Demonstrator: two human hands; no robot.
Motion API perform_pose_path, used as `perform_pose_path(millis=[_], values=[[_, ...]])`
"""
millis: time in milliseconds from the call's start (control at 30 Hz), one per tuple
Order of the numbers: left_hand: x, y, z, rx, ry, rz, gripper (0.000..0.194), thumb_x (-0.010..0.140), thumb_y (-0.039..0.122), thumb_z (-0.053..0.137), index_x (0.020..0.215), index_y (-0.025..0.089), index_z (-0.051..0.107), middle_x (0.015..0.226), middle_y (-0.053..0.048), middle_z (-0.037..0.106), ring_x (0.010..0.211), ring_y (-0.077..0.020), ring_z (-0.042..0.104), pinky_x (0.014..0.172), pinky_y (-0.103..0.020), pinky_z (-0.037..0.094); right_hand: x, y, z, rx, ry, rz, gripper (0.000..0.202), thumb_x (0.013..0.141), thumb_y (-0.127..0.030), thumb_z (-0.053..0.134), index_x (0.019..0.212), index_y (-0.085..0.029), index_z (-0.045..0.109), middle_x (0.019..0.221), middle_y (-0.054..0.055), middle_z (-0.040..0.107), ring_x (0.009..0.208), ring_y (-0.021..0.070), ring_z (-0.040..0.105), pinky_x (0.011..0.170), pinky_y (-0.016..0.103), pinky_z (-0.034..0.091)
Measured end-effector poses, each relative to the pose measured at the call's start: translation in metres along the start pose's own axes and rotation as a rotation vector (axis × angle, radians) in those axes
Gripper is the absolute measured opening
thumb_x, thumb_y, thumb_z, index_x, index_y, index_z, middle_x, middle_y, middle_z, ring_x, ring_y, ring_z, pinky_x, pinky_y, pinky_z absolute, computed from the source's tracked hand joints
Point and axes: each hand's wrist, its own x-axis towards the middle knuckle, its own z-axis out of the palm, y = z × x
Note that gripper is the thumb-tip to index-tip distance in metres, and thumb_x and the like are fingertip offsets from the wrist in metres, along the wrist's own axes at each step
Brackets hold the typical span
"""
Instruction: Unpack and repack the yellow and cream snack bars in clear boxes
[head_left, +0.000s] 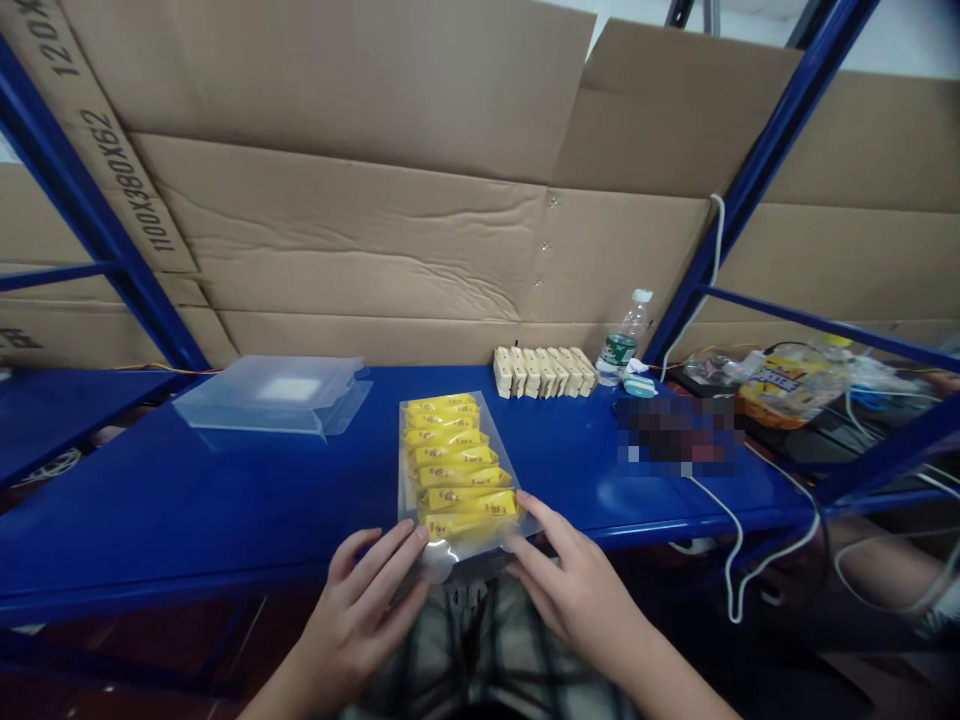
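A clear plastic box (486,552) lies at the front of the blue table, its near end past the front edge. Inside it, several yellow wrapped packets (454,455) form one overlapping row. My left hand (375,595) grips the near left corner of the box, fingertips by the closest packet. At the near right corner my right hand (566,565) holds the box, its index finger reaching along the side to the end of that packet. My thumbs are partly hidden and blurred near the box's front end.
On the blue table (300,500), a translucent empty box (247,395) lies at the back left. Several cream packs (541,372) stand in a row at the back, beside a water bottle (624,340). White cables (739,545) hang at the right. Cardboard (360,240) walls the back.
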Motion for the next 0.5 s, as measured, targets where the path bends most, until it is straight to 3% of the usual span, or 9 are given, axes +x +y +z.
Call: perform_pose_path(millis=[133, 267, 400, 500], values=[[0.003, 0.006, -0.004, -0.042, 0.011, 0.023, 0.025, 0.091, -0.001, 0.055, 0.106, 0.011, 0.071, 0.115, -0.011, 0.075, 0.124, -0.0222, 0.061, 0.111, -0.042, 0.039, 0.008, -0.001, -0.01, -0.038, 0.077, -0.05, 0.022, 0.091, -0.01, 0.055, 0.108, -0.017, 0.067, 0.126, 0.021, 0.061, 0.104, 0.0283, 0.06, 0.081, 0.044, 0.054], [0.008, 0.009, -0.005, -0.057, 0.002, 0.075, 0.023, 0.087, -0.003, 0.06, 0.103, 0.009, 0.071, 0.114, -0.011, 0.075, 0.121, -0.0247, 0.063, 0.107, -0.042, 0.044, 0.014, -0.004, -0.019, -0.063, 0.127, -0.101, 0.02, 0.091, -0.008, 0.052, 0.099, -0.017, 0.069, 0.112, 0.017, 0.067, 0.104, 0.0279, 0.058, 0.082, 0.044, 0.051], [0.009, 0.011, -0.003, -0.043, 0.011, 0.062, 0.017, 0.087, 0.003, 0.065, 0.098, 0.013, 0.072, 0.115, -0.012, 0.075, 0.118, -0.0272, 0.065, 0.103, -0.047, 0.047, 0.013, -0.007, -0.021, -0.099, 0.14, -0.177, 0.022, 0.096, -0.009, 0.047, 0.094, -0.015, 0.068, 0.115, 0.016, 0.068, 0.109, 0.0267, 0.057, 0.085, 0.042, 0.049], [0.007, 0.01, -0.004, -0.051, 0.017, 0.06, 0.02, 0.09, 0.004, 0.058, 0.098, 0.015, 0.072, 0.118, -0.014, 0.073, 0.124, -0.0295, 0.061, 0.101, -0.049, 0.047, 0.008, -0.009, -0.02, -0.12, 0.127, -0.23, 0.023, 0.098, -0.012, 0.047, 0.09, -0.017, 0.069, 0.122, 0.013, 0.068, 0.113, 0.026, 0.056, 0.086, 0.041, 0.047]])
